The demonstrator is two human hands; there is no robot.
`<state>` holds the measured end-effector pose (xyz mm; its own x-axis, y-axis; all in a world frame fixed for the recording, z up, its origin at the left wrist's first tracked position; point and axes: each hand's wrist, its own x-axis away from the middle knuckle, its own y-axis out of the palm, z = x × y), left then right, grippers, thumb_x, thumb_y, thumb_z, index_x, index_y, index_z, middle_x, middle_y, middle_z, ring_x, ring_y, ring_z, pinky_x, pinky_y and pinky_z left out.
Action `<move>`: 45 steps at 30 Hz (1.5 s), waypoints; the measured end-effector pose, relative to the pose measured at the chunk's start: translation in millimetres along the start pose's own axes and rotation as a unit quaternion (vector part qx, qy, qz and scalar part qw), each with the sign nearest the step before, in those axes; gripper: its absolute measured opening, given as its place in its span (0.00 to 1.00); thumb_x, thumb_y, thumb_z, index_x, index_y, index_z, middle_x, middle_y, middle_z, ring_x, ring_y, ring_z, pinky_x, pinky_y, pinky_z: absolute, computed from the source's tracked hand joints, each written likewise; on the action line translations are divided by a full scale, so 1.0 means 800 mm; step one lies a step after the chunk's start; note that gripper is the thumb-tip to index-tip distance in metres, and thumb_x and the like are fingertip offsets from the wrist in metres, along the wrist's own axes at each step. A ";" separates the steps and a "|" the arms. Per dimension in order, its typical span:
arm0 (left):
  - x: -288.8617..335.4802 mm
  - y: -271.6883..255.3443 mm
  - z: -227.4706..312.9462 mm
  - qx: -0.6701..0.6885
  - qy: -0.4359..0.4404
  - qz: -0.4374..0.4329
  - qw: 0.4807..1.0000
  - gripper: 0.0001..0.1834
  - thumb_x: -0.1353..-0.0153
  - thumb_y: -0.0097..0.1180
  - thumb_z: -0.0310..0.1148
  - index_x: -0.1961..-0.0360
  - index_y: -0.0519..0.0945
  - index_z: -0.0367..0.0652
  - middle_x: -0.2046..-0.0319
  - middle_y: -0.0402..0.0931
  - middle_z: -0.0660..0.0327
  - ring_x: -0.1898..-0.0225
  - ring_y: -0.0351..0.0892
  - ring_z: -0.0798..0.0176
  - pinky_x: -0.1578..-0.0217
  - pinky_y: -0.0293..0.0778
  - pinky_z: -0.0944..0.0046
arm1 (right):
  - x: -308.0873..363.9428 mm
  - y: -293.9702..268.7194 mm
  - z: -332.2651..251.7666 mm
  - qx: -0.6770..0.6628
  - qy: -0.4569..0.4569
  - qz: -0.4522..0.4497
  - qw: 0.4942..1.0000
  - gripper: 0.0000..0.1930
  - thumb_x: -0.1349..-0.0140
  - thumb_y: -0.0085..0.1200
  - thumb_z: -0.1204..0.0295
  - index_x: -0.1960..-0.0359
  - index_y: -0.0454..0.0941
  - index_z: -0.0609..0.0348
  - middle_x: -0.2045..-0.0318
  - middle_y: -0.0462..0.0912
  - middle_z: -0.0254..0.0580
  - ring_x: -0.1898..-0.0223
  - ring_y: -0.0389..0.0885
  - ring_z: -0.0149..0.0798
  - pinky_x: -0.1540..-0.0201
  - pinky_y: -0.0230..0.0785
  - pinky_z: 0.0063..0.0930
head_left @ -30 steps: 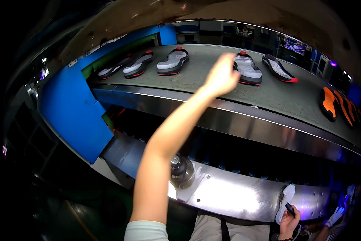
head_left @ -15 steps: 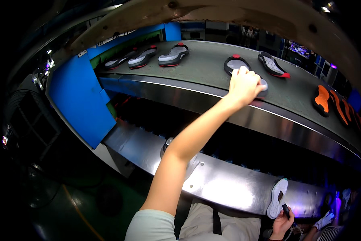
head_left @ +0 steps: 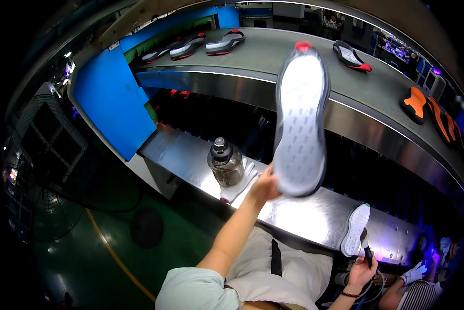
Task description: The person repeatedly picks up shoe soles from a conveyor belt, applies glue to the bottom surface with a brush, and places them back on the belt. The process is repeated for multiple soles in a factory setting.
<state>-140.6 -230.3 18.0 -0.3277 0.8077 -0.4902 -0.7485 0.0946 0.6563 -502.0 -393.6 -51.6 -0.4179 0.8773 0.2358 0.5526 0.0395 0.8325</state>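
Observation:
My left hand (head_left: 265,187) grips a shoe sole (head_left: 300,124) by the edge of its lower end. The sole has a dark rim, a whitish-grey inside and a red tip, and is lifted in front of the conveyor belt's edge. At the lower right, my right hand (head_left: 362,273), a beaded bracelet at its wrist, is closed round a black-handled brush (head_left: 368,256). The brush's head is beside a white shoe sole (head_left: 354,231) on the metal ledge (head_left: 304,214).
Dark-and-grey soles (head_left: 225,42) and orange soles (head_left: 413,105) lie on the conveyor belt (head_left: 263,54). A water bottle (head_left: 226,163) and a white glove (head_left: 238,190) occupy the ledge. A blue machine panel (head_left: 110,108) stands left; a co-worker's gloved hand (head_left: 412,274) is at right.
My left hand has lifted the sole off the belt and brought it nearer to me. The bottle and glove have come into fuller view. My right hand still holds the brush.

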 end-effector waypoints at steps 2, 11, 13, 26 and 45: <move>0.042 0.004 -0.036 0.111 -0.020 0.078 0.991 0.56 0.60 0.49 0.69 0.38 0.46 0.43 0.41 0.51 0.47 0.41 0.54 0.51 0.45 0.58 0.52 | 0.000 -0.014 -0.008 -0.007 -0.005 0.001 1.000 0.11 0.45 0.46 0.71 0.63 0.72 0.67 0.68 0.77 0.44 0.71 0.76 0.36 0.70 0.73 0.20; 0.113 -0.012 -0.122 0.188 -0.332 0.212 0.900 0.22 0.59 0.51 0.32 0.61 0.73 0.29 0.68 0.77 0.50 0.69 0.78 0.56 0.62 0.75 0.59 | 0.008 -0.019 -0.003 0.009 -0.009 0.062 0.998 0.12 0.44 0.46 0.70 0.63 0.71 0.67 0.71 0.77 0.45 0.74 0.76 0.36 0.72 0.72 0.20; 0.111 -0.012 -0.129 0.199 -0.341 0.196 0.898 0.22 0.59 0.51 0.30 0.61 0.73 0.29 0.68 0.77 0.50 0.69 0.78 0.57 0.62 0.75 0.60 | 0.009 -0.022 -0.001 0.007 -0.001 0.075 0.997 0.12 0.44 0.46 0.70 0.63 0.71 0.67 0.71 0.77 0.45 0.73 0.76 0.37 0.72 0.72 0.19; 0.081 0.017 -0.124 0.116 -0.400 0.249 0.874 0.19 0.53 0.53 0.34 0.61 0.72 0.31 0.69 0.76 0.51 0.69 0.78 0.58 0.64 0.75 0.60 | 0.005 -0.023 0.005 -0.003 0.018 0.057 0.998 0.12 0.44 0.45 0.71 0.63 0.71 0.68 0.70 0.76 0.45 0.72 0.75 0.38 0.69 0.73 0.22; 0.027 0.059 -0.170 0.201 -0.431 0.174 0.862 0.42 0.49 0.33 0.67 0.45 0.63 0.42 0.52 0.68 0.53 0.52 0.69 0.57 0.51 0.65 0.57 | -0.005 0.069 0.015 0.055 0.052 -0.165 0.983 0.15 0.44 0.46 0.80 0.53 0.66 0.67 0.56 0.72 0.54 0.62 0.75 0.37 0.59 0.70 0.22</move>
<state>-261.3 -287.5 -39.8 0.1881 0.9438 0.2719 -0.3740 -0.1872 0.9083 -460.8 -389.1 -12.5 -0.6565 0.7541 0.0169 0.4462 0.3702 0.8148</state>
